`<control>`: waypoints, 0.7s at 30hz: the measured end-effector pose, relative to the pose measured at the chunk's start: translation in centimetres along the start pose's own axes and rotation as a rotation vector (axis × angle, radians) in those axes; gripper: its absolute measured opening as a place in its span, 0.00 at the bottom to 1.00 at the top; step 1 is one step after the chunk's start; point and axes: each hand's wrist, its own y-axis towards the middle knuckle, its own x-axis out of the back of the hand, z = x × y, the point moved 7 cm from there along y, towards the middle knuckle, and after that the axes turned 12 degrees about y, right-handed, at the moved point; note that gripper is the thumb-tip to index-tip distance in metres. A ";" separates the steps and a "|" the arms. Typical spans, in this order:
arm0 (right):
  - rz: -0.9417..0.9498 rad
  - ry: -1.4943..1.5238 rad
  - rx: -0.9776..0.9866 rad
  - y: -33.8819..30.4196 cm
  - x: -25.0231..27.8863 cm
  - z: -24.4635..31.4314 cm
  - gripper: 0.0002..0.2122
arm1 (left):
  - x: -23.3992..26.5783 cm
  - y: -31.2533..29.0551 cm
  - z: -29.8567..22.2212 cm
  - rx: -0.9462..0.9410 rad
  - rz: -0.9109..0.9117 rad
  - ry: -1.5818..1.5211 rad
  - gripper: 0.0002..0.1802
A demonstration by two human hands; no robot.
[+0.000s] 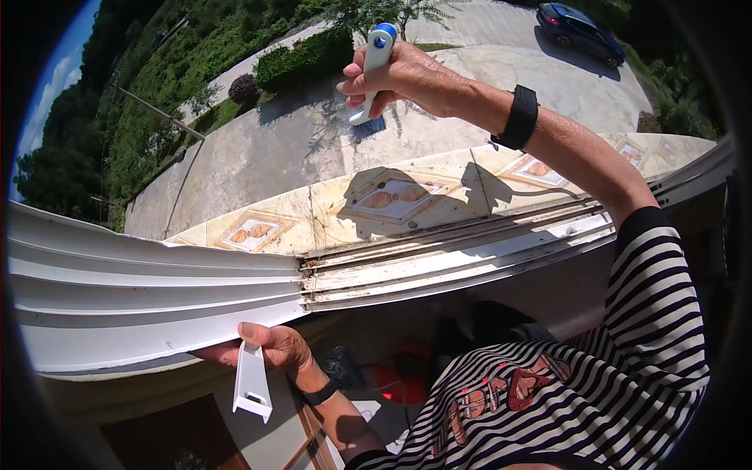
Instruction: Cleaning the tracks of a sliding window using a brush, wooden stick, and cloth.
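Note:
My right hand (403,78) is stretched out over the outside ledge, fingers wrapped round a small white brush (380,53) with a blue handle end. The brush's bluish bristles point down and are clear of any surface. Low at the left, my left hand (276,345) grips a narrow white plastic piece (251,376), thumb on its top and a slot near its lower end. That hand is just below the white window frame (157,301). Between my hands runs the sliding-window track (439,254), with dark dirt in its grooves and at its left corner.
Beyond the track lies a tiled ledge (290,227) with diamond patterns, crossed by my arm's shadow. Past its outer edge is a drop to a concrete yard (258,164), where a dark blue car (580,35) stands. A red object (399,372) is below me indoors.

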 end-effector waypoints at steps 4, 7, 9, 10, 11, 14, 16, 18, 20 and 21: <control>0.276 0.091 -0.398 -5.6 -2.2 0.4 0.18 | 0.1 -0.2 0.7 -0.269 -0.094 0.046 0.34; 0.257 0.097 -0.403 -6.4 1.0 -1.9 0.15 | -0.8 -0.9 0.5 -0.378 -0.181 0.089 0.31; -0.029 -0.105 -0.100 -5.0 6.5 -0.2 0.13 | -0.6 -1.1 0.2 -0.439 -0.265 0.145 0.29; -0.179 -0.317 0.128 -5.0 8.8 2.1 0.12 | -0.8 -1.1 0.2 -0.474 -0.310 0.172 0.27; -0.319 -0.245 0.163 -6.0 11.4 2.8 0.11 | -1.0 -0.9 0.0 -0.451 -0.307 0.162 0.23; -0.319 -0.188 0.072 -9.8 10.5 6.1 0.11 | -0.8 -0.5 1.5 -0.132 -0.131 0.061 0.13; -0.410 -0.250 0.110 -13.3 11.7 7.6 0.14 | -0.1 -0.7 1.8 -0.108 0.023 0.336 0.12; -0.600 -0.449 0.204 -18.3 15.3 8.6 0.19 | 0.0 -1.0 0.9 -0.078 0.015 0.272 0.12; -0.864 -0.738 0.069 -23.9 19.0 9.1 0.23 | 0.2 -1.3 0.0 -0.062 0.012 0.176 0.12; -0.910 -0.961 0.115 -26.4 19.4 9.8 0.23 | 0.0 -1.5 -0.5 -0.059 0.024 0.127 0.12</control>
